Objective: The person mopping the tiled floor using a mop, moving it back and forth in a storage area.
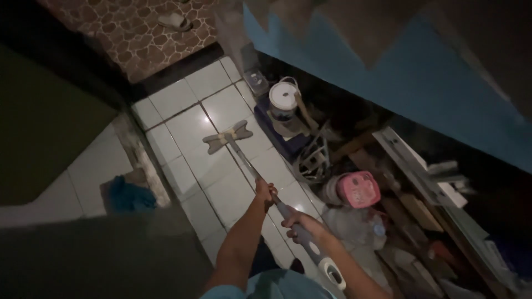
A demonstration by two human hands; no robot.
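On the white tile floor [183,97], near its edge by the clutter, both hands are wrapped around the mop [244,152] handle: left hand [266,192] higher up the shaft, nearer the head, right hand [302,223] behind it at the grey grip. The mop's long axis runs away from the hands, up and left, its flat head resting on the tiles. A white bucket [284,98] and pink tub [360,189] sit in the clutter to the right.

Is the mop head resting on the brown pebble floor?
No, the mop head lies flat on the white tiled floor.
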